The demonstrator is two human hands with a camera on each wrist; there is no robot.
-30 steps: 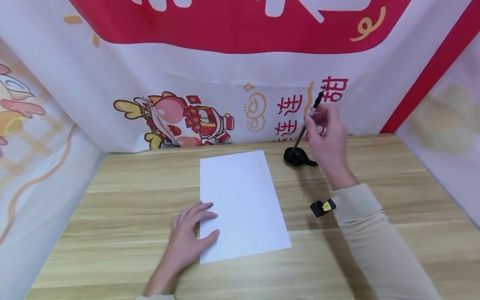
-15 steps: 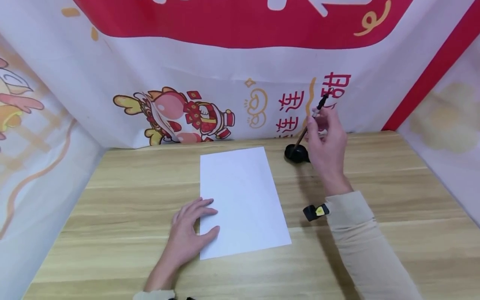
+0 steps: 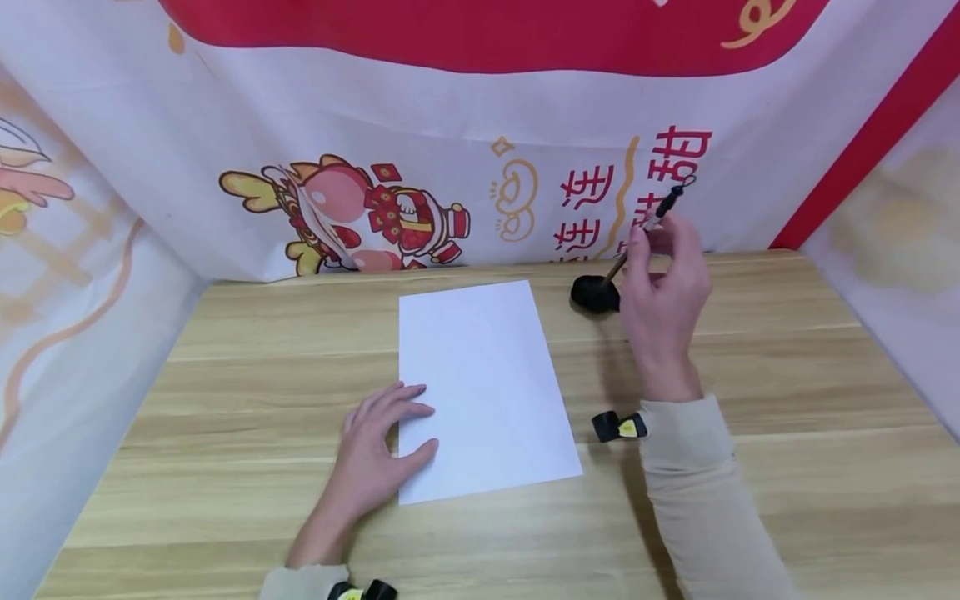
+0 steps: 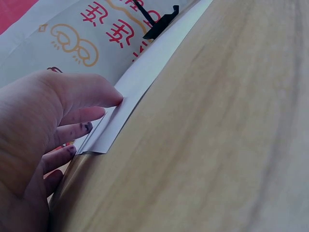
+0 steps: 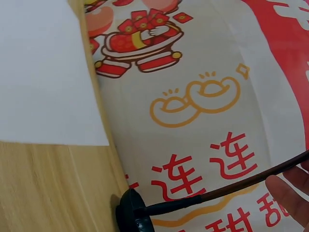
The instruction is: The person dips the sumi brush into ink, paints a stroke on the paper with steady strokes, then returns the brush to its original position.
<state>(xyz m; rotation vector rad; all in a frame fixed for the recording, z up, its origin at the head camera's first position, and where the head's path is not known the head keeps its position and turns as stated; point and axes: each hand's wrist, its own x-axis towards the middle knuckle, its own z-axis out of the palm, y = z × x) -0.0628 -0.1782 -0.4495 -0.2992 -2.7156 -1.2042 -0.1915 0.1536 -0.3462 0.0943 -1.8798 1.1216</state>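
My right hand (image 3: pixel 666 300) pinches the shaft of a calligraphy brush (image 3: pixel 669 200) between thumb and fingers. The brush leans to the right, its black end with a small loop upward. Its tip sits in a small black ink dish (image 3: pixel 591 297), and the dark ferrule (image 5: pixel 169 208) meets the dish in the right wrist view. My left hand (image 3: pixel 378 446) rests on the left edge of a blank white sheet of paper (image 3: pixel 495 383), fingers and thumb spread. The left wrist view shows its thumb on the paper (image 4: pixel 137 87) and dark smudges on some fingertips.
The wooden table (image 3: pixel 247 417) reaches back to a printed cloth (image 3: pixel 420 125) with red characters and cartoon figures. Cloth also hangs on both sides. The ink dish stands by the back edge, right of the paper. A small black camera (image 3: pixel 618 427) sits at the right wrist.
The brush's top end has swung right, so it leans more, while its tip stays in the dish. My right forearm has shifted left. My left hand keeps its place on the paper.
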